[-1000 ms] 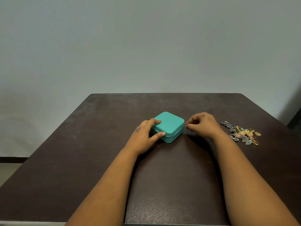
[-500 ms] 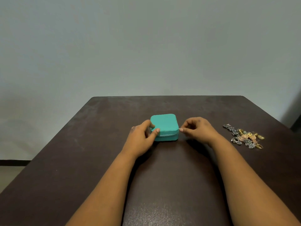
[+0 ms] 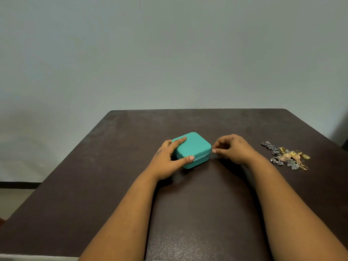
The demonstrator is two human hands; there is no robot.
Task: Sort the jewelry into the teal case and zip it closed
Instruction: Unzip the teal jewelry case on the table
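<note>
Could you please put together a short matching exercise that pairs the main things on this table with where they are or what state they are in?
Things:
1. teal case
2. pile of jewelry
3. left hand
4. right hand

States:
A. pinches the zipper pull at the case's right corner
B. lies loose near the table's right edge
C. lid down, in the middle of the table
D. grips the case, thumb on its front side

Pairs: 1-C, 2-B, 3-D, 4-A

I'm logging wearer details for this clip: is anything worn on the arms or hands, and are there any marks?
Both forearms are bare: no sleeves, watch or bracelets show. No rings are visible. The left hand has a small dark mark on its back, near the wrist. The right hand shows none. The fingernails look short and pale.
</note>
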